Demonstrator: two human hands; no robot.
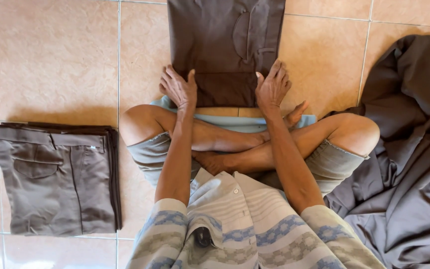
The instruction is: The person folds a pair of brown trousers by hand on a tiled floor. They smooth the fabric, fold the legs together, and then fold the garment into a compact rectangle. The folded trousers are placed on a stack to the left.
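Observation:
I sit cross-legged on a tiled floor. A dark brown pair of trousers (225, 45) lies folded flat in front of my knees, its pocket flap facing up. My left hand (179, 88) rests flat on the near left corner of the fold, fingers spread. My right hand (272, 87) presses flat on the near right corner. Neither hand grips the cloth.
A stack of folded grey-brown trousers (55, 179) lies on the floor to my left. A loose heap of dark grey-brown garments (409, 159) lies at my right. Beige floor tiles (51, 55) surround everything. A light blue cloth (235, 122) sits under my shins.

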